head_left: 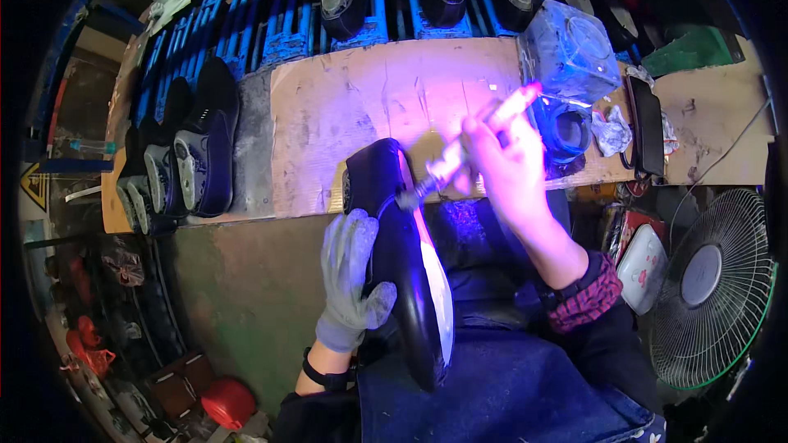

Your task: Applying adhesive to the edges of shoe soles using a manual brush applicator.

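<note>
My left hand [348, 283], in a grey glove, is closed on a black shoe [404, 283] held over my lap, just off the table's near edge. The shoe is tilted, showing its dark side and a bright pale strip along its lower edge. Bare and closed, my right hand [510, 166] grips a brush [443, 166] with a pale handle. Its dark bristle end touches the shoe's side near the upper end. A pinkish-purple light falls on this hand and the brush.
Several dark shoes [205, 139] stand at the table's left. Others rest on a blue slatted rack [283, 8] along the back. Right of the cardboard sheet [328, 90] are a blue pot [566, 131], a cloudy box [574, 53] and crumpled tissue [611, 131]. A fan [710, 287] stands at right.
</note>
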{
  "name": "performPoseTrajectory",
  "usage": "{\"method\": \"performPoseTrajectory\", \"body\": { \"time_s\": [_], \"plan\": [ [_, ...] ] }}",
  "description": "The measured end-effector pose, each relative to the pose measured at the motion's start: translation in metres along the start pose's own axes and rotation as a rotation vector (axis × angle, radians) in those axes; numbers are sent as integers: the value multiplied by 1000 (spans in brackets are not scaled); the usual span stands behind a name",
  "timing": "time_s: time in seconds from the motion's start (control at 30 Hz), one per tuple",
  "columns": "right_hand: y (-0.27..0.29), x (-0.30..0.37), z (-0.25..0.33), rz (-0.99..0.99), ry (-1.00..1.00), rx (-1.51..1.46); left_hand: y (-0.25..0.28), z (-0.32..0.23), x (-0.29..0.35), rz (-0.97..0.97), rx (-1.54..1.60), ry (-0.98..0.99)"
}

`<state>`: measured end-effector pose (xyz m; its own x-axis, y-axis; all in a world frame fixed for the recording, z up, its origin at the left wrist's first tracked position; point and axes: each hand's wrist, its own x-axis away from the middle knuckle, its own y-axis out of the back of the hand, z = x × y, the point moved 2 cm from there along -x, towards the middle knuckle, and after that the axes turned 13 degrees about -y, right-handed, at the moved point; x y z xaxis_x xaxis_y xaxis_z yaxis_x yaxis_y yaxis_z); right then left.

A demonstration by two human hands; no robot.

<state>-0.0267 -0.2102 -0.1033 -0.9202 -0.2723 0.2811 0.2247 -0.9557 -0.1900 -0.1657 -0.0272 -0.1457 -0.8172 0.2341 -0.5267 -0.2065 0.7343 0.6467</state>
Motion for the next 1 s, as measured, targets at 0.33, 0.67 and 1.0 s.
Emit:
{"method": "performPoseTrajectory", "body": {
  "time_s": [0.33, 0.67, 1.0],
  "plan": [
    [-5, -49, -6, -41, -14, 86, 1, -3, -7, -16, -1, 14],
    [-2, 48, 22, 78, -6, 22, -5, -2, -7, -74, -20, -33],
    [2, -50, -5, -50, 40, 121, -7, -7, -11, -61, -53, -22]
  ]
}}
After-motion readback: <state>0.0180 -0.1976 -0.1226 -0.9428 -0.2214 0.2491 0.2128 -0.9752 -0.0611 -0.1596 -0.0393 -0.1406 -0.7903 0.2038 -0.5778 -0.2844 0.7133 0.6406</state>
